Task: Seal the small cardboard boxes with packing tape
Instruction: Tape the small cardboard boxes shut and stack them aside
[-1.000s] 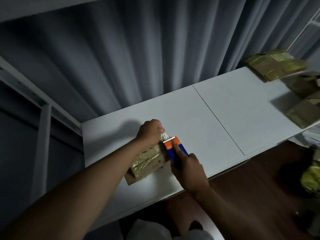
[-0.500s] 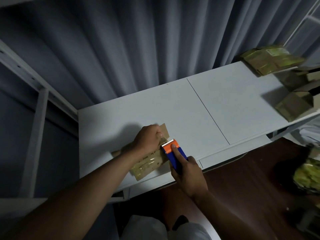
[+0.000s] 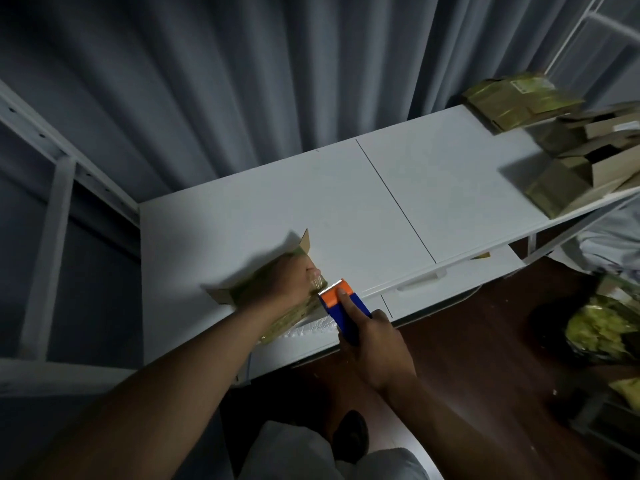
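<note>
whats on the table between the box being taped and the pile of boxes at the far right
Nothing: in the head view, the white table is bare between the small cardboard box under the hands and the heap of brown cardboard boxes, save a thin seam line across the tabletop.

1. A grey pleated curtain (image 3: 242,81) hangs behind my white counter (image 3: 346,209).
2. A thin seam (image 3: 394,199) splits the counter top into two panels.
3. White metal frame bars (image 3: 52,188) stand at my left.
4. Dark wood floor (image 3: 467,341) lies below.
5. A yellow-green crumpled heap (image 3: 599,327) sits on the floor at my right.
</note>
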